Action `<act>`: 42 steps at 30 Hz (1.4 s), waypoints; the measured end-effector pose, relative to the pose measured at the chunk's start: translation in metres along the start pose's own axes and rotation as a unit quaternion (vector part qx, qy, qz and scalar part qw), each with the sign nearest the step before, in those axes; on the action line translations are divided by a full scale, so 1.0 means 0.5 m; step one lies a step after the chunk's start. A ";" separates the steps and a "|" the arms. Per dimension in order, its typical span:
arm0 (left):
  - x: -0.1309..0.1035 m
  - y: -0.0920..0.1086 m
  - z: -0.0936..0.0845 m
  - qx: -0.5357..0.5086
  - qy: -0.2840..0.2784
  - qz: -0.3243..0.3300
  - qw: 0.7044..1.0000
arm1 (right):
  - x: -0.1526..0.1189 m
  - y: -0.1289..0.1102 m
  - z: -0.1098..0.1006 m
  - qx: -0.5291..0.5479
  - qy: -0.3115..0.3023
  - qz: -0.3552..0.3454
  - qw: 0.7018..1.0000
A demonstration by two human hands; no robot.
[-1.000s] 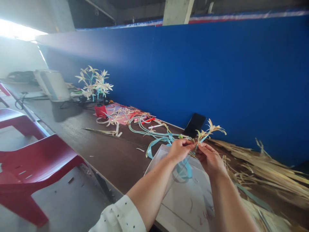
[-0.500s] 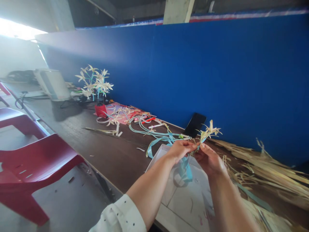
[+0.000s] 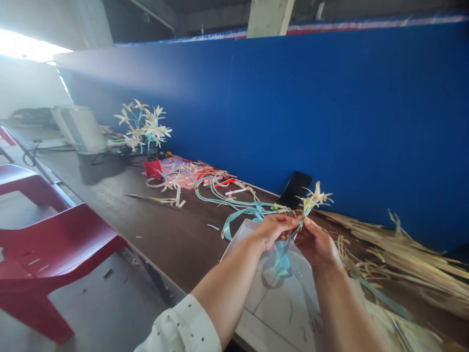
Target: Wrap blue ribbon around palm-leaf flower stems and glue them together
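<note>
My right hand [image 3: 318, 240] pinches the stem of a pale straw-coloured flower [image 3: 315, 197], whose petals stand up above the fingers. Against the same stem, my left hand [image 3: 274, 229] is closed on a light blue ribbon [image 3: 282, 259]. The ribbon hangs in a loop below the hands, over a white tray [image 3: 271, 303]. Some blue wraps the stem just under the petals. Beyond the hands a black phone [image 3: 296, 189] leans at the blue panel.
A red pot [image 3: 153, 168] with several pale flowers stands on the brown table [image 3: 161, 234], near pink paper and blue cords. Dry leaf strips [image 3: 403, 244] lie at the right. A white kettle [image 3: 81, 128] and red chair [image 3: 62, 244] are at the left.
The flower has shifted slightly left and turned a little between my fingers. Both hands keep nearly the same place and their hold.
</note>
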State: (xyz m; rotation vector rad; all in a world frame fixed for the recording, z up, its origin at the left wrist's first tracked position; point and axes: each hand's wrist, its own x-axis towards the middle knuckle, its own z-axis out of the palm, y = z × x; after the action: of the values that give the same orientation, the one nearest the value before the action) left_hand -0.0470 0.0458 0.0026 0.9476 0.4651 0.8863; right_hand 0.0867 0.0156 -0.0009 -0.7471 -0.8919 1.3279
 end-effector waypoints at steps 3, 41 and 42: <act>0.001 -0.001 0.000 0.001 0.003 -0.006 1.000 | 0.001 0.000 -0.004 -0.014 -0.002 -0.003 1.000; -0.005 -0.002 0.003 -0.003 -0.006 -0.009 1.000 | -0.001 -0.002 0.002 -0.035 0.040 0.001 0.999; -0.005 -0.003 0.003 -0.002 -0.007 -0.009 1.000 | -0.001 -0.003 0.003 -0.034 0.039 -0.001 0.999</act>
State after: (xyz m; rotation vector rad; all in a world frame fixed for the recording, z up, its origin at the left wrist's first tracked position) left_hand -0.0467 0.0429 0.0022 0.9445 0.4593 0.8641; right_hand 0.0858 0.0147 0.0010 -0.8447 -0.8782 1.2628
